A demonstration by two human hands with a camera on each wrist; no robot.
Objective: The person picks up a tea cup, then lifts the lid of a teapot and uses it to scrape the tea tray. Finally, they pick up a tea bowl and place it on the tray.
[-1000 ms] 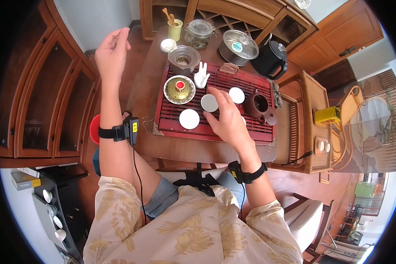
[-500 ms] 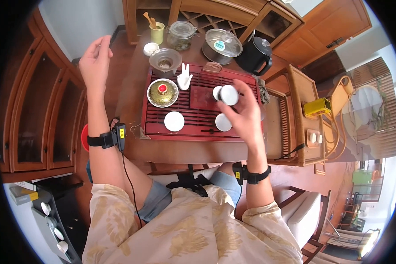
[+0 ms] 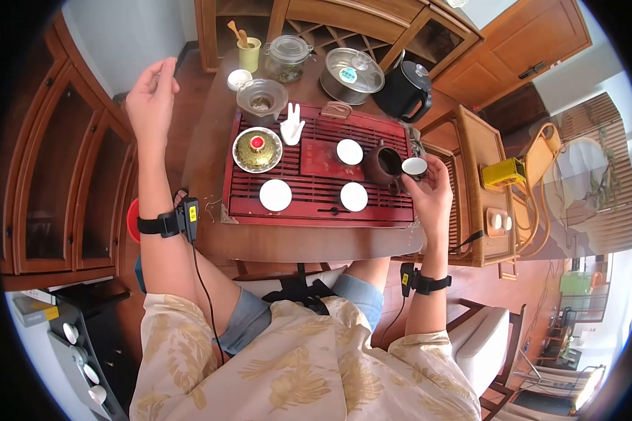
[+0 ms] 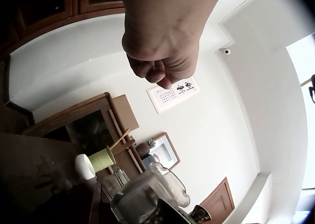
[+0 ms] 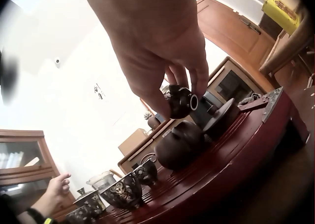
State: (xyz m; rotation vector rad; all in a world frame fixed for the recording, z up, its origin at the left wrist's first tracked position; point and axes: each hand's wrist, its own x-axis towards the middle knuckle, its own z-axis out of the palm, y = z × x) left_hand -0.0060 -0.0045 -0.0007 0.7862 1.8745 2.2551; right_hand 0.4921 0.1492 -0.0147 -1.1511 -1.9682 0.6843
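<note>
My right hand (image 3: 434, 193) pinches a small teacup (image 3: 414, 168), white inside, between thumb and fingers over the tray's right side. In the right wrist view the same cup (image 5: 178, 102) shows a dark patterned outside and hangs tilted just above the brown teapot (image 5: 179, 147). Three more teacups sit on the red slatted tea tray (image 3: 295, 214): one at the front left (image 3: 275, 195), one at the front (image 3: 353, 197), one by the teapot (image 3: 349, 151). My left hand (image 3: 151, 98) is raised left of the table, fingers loosely curled, holding nothing.
A lidded bowl (image 3: 257, 151) with gold lid and red knob stands on the tray's left, near a white hand figurine (image 3: 292, 126). Behind are a glass strainer bowl (image 3: 262, 98), glass jar (image 3: 288, 59), lidded pot (image 3: 351, 76) and black kettle (image 3: 404, 88). A rattan cart (image 3: 474, 182) stands right.
My right hand has lifted the teacup off the middle of the tray and carried it right, past the teapot. The left hand stays raised in much the same pose; the head view has shifted slightly.
</note>
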